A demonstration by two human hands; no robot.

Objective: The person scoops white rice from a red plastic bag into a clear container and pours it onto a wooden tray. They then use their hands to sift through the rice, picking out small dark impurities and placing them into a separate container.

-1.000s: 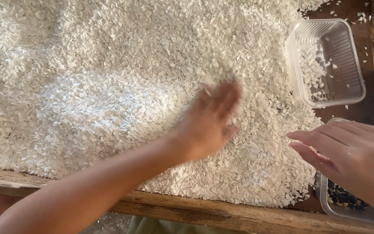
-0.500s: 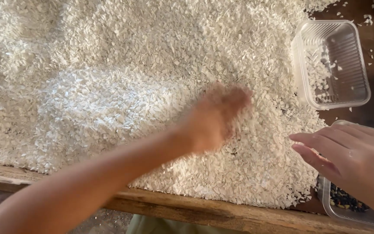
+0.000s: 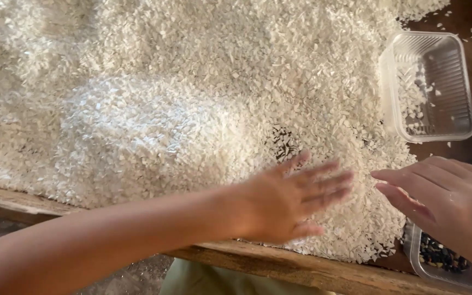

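Left hand [image 3: 288, 202] lies flat and open, fingers spread and slightly blurred, low over the near edge of the white grain spread [image 3: 192, 93] covering the wooden table [image 3: 279, 267]; a small patch of dark pieces [image 3: 284, 143] shows just beyond its fingertips. Right hand [image 3: 446, 199] hovers open with fingers extended, holding nothing, above a clear tub of dark bits [image 3: 443, 262], while a second clear tray [image 3: 430, 84] sits at the far right. Judged step: sorting dark pieces from the grain; picking them calls for a fine fingertip pinch.
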